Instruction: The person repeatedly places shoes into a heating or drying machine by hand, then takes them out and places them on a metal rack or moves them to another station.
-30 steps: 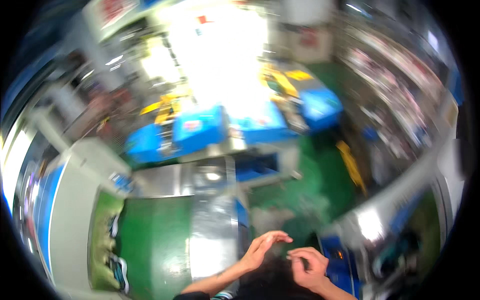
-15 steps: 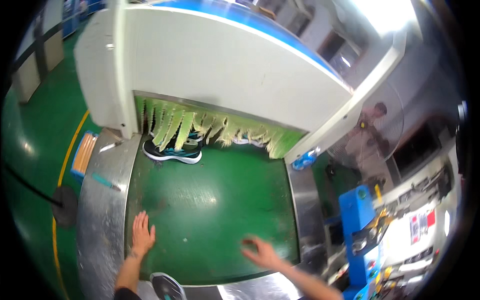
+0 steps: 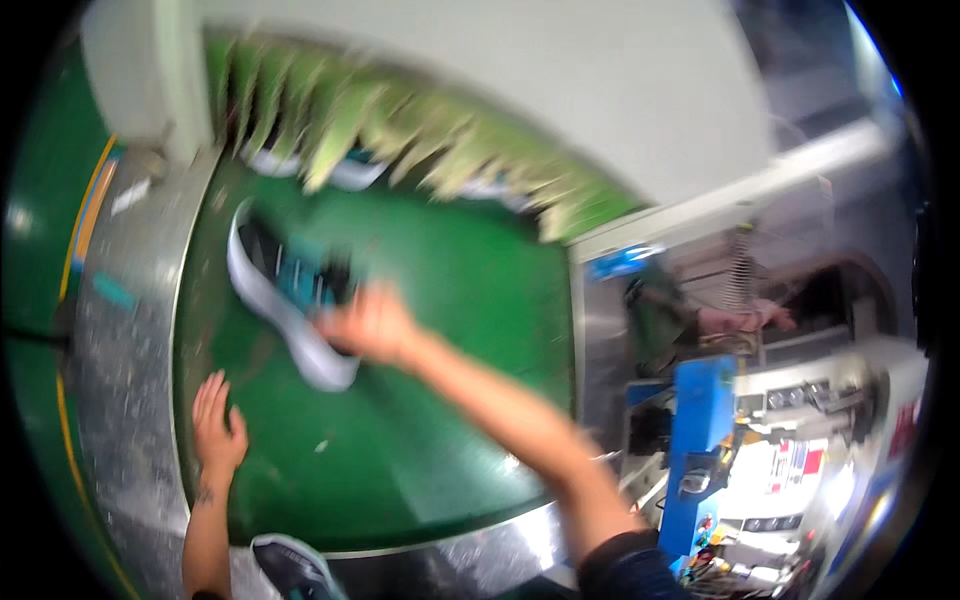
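Bare forearms, a dark blue sleeve (image 3: 625,570) on the right upper arm.

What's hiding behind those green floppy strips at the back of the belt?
Behind the green strips, the bottoms of light-soled shoes peek out on the green belt. The strips cover their tops and everything deeper inside the white machine.

Motion blur smears nearly everything: the right hand (image 3: 372,325) and the shoe (image 3: 285,295) it grips are streaked, and the green strip curtain (image 3: 400,130) above the shoe is soft. The left hand (image 3: 215,425), below the shoe, is sharper. Even overhead light brightens the green belt (image 3: 450,300); glare whitens the panels far right. Edges curve and darken.
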Demonstrator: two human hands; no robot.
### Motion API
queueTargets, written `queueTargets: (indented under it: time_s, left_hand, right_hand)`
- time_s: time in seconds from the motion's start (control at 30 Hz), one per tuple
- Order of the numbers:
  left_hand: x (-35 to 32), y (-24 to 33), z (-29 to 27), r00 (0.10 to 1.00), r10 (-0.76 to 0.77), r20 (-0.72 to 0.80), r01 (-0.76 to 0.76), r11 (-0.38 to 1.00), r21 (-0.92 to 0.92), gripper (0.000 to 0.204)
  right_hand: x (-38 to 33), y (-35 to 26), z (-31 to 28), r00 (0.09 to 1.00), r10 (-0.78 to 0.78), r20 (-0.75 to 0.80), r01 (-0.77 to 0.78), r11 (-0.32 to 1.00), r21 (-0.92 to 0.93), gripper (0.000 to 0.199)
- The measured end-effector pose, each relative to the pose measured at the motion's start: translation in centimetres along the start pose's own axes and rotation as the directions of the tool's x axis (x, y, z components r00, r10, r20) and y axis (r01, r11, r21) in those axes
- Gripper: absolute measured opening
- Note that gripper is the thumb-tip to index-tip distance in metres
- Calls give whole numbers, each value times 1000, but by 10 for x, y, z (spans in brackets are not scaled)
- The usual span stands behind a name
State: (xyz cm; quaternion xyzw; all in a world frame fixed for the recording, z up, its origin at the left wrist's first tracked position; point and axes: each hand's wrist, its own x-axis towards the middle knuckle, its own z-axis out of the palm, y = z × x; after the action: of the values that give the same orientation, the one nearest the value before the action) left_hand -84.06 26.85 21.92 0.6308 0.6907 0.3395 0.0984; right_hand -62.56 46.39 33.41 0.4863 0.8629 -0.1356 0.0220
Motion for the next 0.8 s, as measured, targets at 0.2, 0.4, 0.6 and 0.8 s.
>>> queueTargets:
  time_s: [0.2, 0.4, 0.6, 0.8]
  left_hand:
    - [-50, -2, -13, 998, 7, 58, -4, 999, -51, 39]
    - [-112, 113, -76, 799, 258, 544, 350, 536, -768, 58]
    - [-169, 301, -52, 499, 536, 681, 338, 603, -723, 60]
    - [-252, 399, -13, 297, 742, 601, 172, 578, -798, 63]
  right_hand:
    - [-437, -108, 43, 642, 637, 427, -561, 12, 828, 51]
    - [-585, -143, 67, 409, 879, 246, -430, -52, 901, 43]
    - [-636, -151, -83, 692, 720, 50, 260, -314, 913, 58]
    - [-748, -110, -46, 382, 588, -713, 301, 650, 698, 63]
